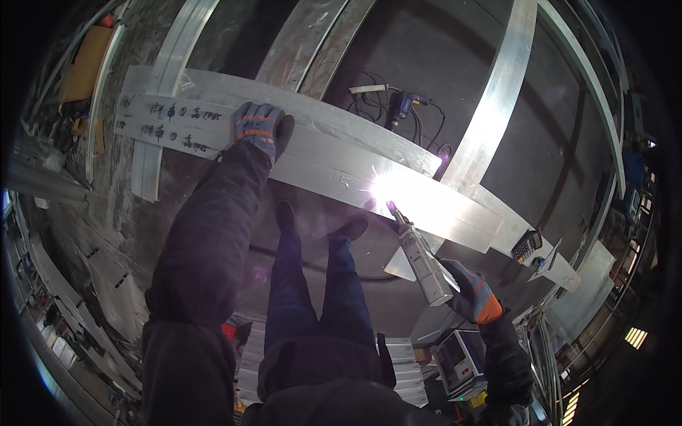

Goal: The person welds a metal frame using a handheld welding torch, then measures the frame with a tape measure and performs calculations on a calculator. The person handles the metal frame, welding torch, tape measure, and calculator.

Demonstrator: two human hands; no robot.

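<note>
Two gloved hands show: the right hand (469, 291) is closed around one long-bodied grey tool (424, 266), while the left hand (257, 131) lies palm down on a metal strip (312, 163), though I cannot tell how far its fingers curl. That strip, the front one of at least two, slants across metal bars (490, 128), flat and silvery, with dark handwriting (174, 135) near its left end and one white glare (385, 188) at the tool's tip. Beyond it lies one blue power tool (403, 106), and near its right end one keypad device (526, 246).

White glare (385, 187) hides part of the metal strip (309, 162) by the handheld tool (424, 266).
</note>
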